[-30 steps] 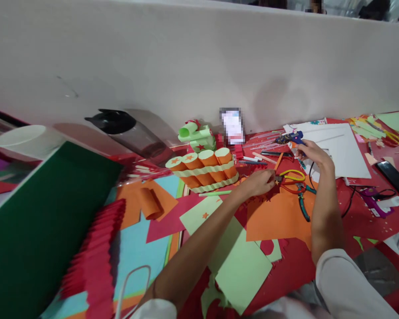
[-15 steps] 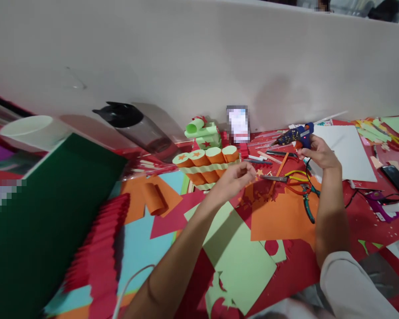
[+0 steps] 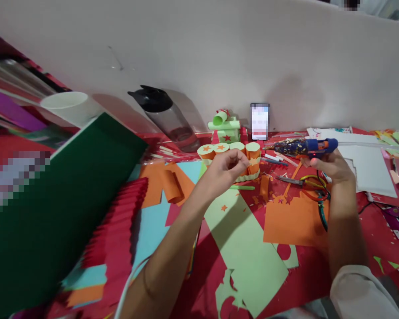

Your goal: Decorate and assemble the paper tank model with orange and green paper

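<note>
Left hand (image 3: 231,166): thumb and fingertips pressed together; contents indiscernible.
Right hand (image 3: 335,169): wrapped around glue gun (image 3: 306,147).
Glue gun: above bench (image 3: 204,266), near far edge; pointing left.
Rolls (image 3: 253,155): behind left hand, near far edge.

No legible text, brands or numbers; phone screen (image 3: 260,122) perhaps bears writing, too pixelated to read

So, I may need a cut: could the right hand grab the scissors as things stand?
Probably not as is: the right hand holds the glue gun, and a black cord seems to cross the scissors, though they lie close by.
</note>
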`<state>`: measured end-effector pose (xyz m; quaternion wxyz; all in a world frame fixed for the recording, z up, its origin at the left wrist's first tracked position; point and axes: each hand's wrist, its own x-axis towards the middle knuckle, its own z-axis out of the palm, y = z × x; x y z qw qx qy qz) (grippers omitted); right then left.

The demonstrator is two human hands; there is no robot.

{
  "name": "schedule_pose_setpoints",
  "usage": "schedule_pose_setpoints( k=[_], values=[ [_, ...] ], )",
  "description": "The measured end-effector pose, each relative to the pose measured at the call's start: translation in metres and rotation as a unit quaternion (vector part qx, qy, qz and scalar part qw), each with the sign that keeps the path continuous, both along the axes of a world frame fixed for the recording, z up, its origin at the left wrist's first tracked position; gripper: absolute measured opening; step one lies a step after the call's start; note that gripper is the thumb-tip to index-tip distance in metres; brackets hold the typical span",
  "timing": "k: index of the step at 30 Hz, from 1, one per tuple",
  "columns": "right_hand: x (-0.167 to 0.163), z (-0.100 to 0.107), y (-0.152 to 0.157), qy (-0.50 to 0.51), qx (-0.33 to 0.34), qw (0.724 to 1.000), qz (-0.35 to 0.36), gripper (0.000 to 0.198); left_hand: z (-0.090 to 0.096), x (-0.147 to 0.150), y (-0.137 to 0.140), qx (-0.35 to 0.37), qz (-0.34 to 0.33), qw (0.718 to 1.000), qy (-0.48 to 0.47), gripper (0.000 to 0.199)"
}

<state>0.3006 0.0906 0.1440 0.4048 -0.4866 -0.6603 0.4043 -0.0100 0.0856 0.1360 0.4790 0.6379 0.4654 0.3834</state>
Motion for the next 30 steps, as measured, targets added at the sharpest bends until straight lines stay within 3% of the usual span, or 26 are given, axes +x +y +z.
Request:
schedule_pose_setpoints(
  k=[7,15,30],
  values=[
    [-0.022,0.014,0.000,-0.176,0.117,0.977,0.024,0.044,0.005,-0.008,-0.001,0.015,0.013,1.000,0.009,0.016],
    [-0.046,0.031,-0.005,-0.263,0.325,0.895,0.158,0.037,0.005,-0.008,-0.002,0.028,0.012,0.999,0.023,0.014],
    [-0.052,0.032,-0.005,-0.318,0.383,0.854,0.149,0.041,0.007,-0.005,-0.006,0.043,0.001,0.998,0.047,0.014]
  ],
)
